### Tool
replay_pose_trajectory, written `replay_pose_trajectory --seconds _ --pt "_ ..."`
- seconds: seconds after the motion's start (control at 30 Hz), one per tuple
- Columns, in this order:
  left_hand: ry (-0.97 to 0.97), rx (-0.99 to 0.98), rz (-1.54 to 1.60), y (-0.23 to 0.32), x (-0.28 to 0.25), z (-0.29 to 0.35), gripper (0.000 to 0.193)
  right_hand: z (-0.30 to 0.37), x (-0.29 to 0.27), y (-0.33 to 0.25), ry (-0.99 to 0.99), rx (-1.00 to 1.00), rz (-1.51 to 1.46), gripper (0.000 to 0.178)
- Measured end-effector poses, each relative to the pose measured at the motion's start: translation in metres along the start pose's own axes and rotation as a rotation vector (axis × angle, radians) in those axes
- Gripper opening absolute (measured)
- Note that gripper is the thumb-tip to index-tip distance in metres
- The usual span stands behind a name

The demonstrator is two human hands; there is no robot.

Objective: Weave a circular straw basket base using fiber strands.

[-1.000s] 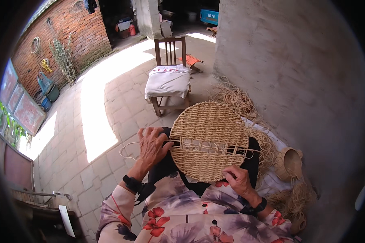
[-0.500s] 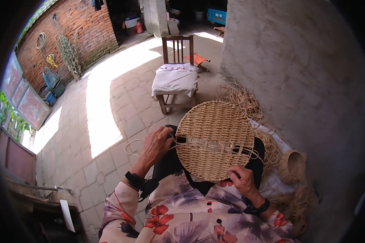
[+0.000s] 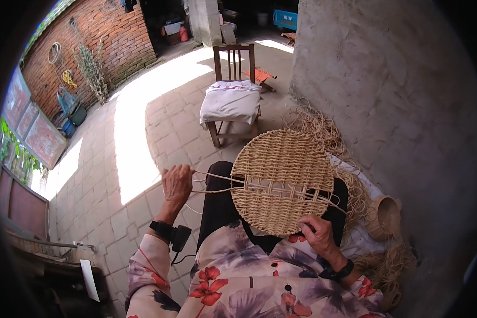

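Observation:
On my lap rests a round woven straw mat, with an unwoven gap across its middle where bare strands show. My left hand is closed on a straw cord, pulled out to the left of the mat's edge. A second length of cord runs from the mat toward the same hand, and a loose end hangs below. My right hand grips the mat's lower right edge between thumb and fingers. Cord ends stick out at the mat's right side.
A wooden chair with a white cloth stands ahead, an orange folding stool behind it. Heaps of loose straw cord and a round tan container lie to my right, beside a plastered wall.
My left hand has moved away to the left from the mat's edge, drawing the cord out straight. My right hand stays at the mat's lower edge.

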State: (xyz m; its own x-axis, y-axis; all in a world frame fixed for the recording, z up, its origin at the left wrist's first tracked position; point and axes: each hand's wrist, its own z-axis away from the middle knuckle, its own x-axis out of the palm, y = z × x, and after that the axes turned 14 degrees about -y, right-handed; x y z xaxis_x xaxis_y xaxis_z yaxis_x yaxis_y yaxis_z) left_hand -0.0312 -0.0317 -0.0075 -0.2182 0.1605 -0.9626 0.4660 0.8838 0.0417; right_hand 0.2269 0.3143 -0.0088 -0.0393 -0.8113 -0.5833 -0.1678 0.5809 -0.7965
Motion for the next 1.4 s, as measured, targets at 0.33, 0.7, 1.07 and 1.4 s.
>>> replay_pose_trajectory --seconds 0.33,0.7,1.07,1.4 --pt "-0.156 0.362 0.654 0.071 -0.007 -0.001 0.014 -0.002 0.004 -0.001 0.002 -0.005 0.014 0.007" --pt "0.018 -0.206 -0.027 -0.097 0.01 -0.003 0.01 -0.001 0.003 -0.003 0.018 -0.036 -0.005 0.008" --pt "-0.24 0.318 0.611 0.082 -0.01 0.0 0.013 0.002 0.002 0.002 -0.001 0.033 0.007 0.007" --pt "-0.076 0.225 0.473 0.044 0.004 0.003 0.005 -0.001 0.006 0.004 0.012 -0.005 0.047 0.008"
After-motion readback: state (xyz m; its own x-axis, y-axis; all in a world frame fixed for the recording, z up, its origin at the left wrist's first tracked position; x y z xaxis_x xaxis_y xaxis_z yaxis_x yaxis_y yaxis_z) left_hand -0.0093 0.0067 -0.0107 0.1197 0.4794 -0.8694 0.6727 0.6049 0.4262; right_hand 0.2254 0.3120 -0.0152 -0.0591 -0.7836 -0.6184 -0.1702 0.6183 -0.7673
